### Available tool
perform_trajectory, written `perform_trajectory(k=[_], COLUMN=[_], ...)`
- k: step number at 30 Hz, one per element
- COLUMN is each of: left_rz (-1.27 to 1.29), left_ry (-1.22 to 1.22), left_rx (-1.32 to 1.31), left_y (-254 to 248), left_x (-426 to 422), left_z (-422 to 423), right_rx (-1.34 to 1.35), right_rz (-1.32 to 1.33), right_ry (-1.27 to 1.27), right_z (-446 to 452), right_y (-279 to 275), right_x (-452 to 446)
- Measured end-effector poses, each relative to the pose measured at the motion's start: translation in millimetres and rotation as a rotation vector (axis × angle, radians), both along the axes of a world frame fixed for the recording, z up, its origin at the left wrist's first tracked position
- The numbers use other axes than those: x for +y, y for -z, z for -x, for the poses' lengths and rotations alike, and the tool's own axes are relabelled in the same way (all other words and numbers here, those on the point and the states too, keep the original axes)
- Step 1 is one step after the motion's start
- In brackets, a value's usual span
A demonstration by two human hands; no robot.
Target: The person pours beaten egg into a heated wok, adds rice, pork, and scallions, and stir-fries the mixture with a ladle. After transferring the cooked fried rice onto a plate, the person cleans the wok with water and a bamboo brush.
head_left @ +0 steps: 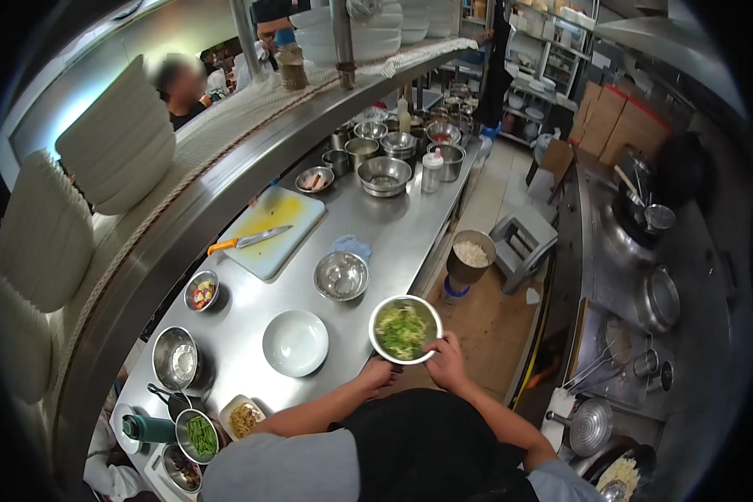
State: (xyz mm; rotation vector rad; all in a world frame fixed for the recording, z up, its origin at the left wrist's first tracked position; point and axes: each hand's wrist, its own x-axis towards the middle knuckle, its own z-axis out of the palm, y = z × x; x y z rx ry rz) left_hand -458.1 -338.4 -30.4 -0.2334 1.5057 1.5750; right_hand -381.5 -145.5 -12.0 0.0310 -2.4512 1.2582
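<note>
A metal bowl (433, 311) of chopped green and pale vegetables (402, 331) is held at the table's near edge, in front of my body. My right hand (447, 361) grips its right rim, thumb over the edge. Just below the bowl's lower left side is my left hand (380, 374), its fingers curled; the bowl partly hides what they hold, if anything. A white plate (295, 344) lies to the left of the bowl. Further up stands a shiny metal bowl (341, 276) beside a blue cloth (353, 245).
A knife (251, 239) with an orange handle lies on a cutting board (297, 219). Several metal bowls, a squeeze bottle (432, 171) and a green flask (149, 428) share the steel table (251, 293). To the right are a grey stool (523, 243), a rice container (470, 255) and the stove counter (615, 276).
</note>
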Motion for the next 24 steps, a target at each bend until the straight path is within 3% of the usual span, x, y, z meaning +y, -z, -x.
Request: perform_trajectory(k=[3, 5, 9, 11, 14, 15, 17, 18, 20, 24], left_rz=[0.025, -0.05, -0.152, -0.177, -0.281, -0.341, -0.176, -0.204, -0.168, -0.24], left_ry=[0.16, 0.199, 0.34, 0.411, 0.717, 0.71, 0.724, 0.667, 0.697, 0.788], left_rx=[0.066, 0.105, 0.12, 0.174, 0.302, 0.373, 0.475, 0.464, 0.388, 0.324], left_y=[-12, -6, -18, -24, -26, -18, -43, -23, -60, -41], left_x=[47, 80, 138, 158, 179, 188, 195, 205, 207, 229], left_z=[-4, -12, -53, -84, -114, -127, -152, -167, -187, -224], right_rx=[0.091, 0.055, 0.062, 0.097, 0.114, 0.171, 0.196, 0.184, 0.164, 0.215], right_rz=[-0.004, 0.175, 0.143, -0.081, -0.016, 0.021, -0.154, -0.141, -0.056, 0.282], right_ry=[0.193, 0.369, 0.552, 0.647, 0.787, 0.818, 0.895, 0.912, 0.931, 0.947], right_z=[-31, -59, -114, -150, -204, -219, -248, -263, -289, -341], right_y=[4, 0, -8, -15, -28, -38, -53, -61, -68, -54], right_x=[24, 39, 67, 82, 93, 94, 92, 90, 85, 79])
